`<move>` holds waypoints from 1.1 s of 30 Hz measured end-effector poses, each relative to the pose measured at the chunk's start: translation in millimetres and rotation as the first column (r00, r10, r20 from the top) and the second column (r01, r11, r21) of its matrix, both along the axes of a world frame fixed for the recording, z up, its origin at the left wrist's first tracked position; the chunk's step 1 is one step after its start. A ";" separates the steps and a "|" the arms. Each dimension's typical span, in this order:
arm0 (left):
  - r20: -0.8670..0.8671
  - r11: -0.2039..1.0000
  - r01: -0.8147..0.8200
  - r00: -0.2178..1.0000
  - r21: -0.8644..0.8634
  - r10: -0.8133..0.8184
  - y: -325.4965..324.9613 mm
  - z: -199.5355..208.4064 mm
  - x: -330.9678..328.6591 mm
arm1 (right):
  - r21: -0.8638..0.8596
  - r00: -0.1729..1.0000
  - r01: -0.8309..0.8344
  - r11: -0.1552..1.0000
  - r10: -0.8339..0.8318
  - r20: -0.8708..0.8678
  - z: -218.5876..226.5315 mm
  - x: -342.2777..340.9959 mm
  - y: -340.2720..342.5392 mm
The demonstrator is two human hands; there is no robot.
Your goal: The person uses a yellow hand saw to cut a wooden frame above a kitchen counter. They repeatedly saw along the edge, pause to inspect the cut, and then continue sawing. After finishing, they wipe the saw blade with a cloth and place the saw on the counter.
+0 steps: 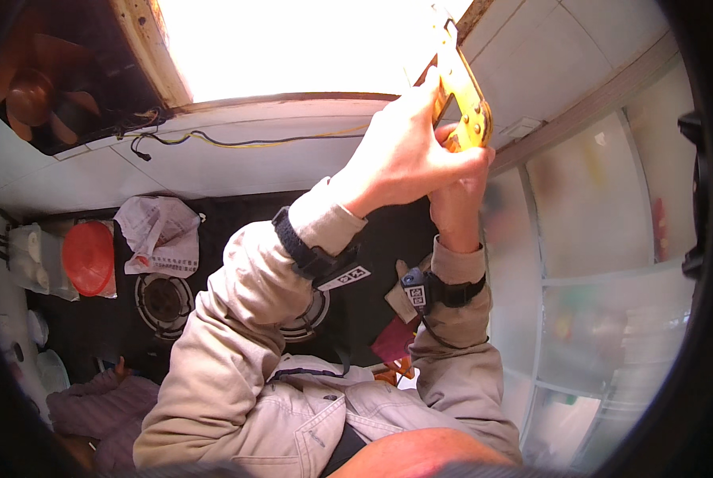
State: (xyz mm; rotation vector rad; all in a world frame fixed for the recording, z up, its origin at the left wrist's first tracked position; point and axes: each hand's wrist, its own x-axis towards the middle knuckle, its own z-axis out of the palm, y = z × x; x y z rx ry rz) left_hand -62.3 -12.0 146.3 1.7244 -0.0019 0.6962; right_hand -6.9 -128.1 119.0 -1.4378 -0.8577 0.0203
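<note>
Both my arms reach up beside a bright window opening. A yellow flat-sided hand tool with rivets along its body points upward, its top end lost in the glare. My left hand is closed on it, thumb stretched across its lower end. Just below and behind, my right hand is closed at the bottom of the same tool; its fingers are largely hidden by the left hand. The exact kind of tool cannot be made out.
A dark exhaust fan sits at the upper left, with a loose cable along the sill. Below are two gas burners, a red lid-like round and a white plastic bag. Frosted glass panels stand at right. Another person's hand shows lower left.
</note>
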 end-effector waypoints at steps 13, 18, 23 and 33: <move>-0.005 0.994 -0.052 0.999 0.092 0.052 5.0 -3.3 -1.9 | 0.004 0.996 0.016 1.000 -0.015 -0.093 -9.1 1.0 -0.4; 0.111 0.992 -0.105 0.989 0.070 0.096 1.7 -3.9 -1.5 | 0.058 0.989 0.071 0.996 -0.062 -0.137 -16.3 2.0 -5.4; 0.043 0.990 -0.102 0.994 0.095 0.099 1.7 -6.0 0.7 | -0.047 0.999 -0.022 0.999 0.020 -0.048 -22.2 11.0 -10.7; 0.098 0.992 -0.105 0.990 0.064 0.099 1.4 -14.4 0.6 | 0.029 0.980 -0.084 0.996 0.088 -0.180 -28.6 11.5 -17.8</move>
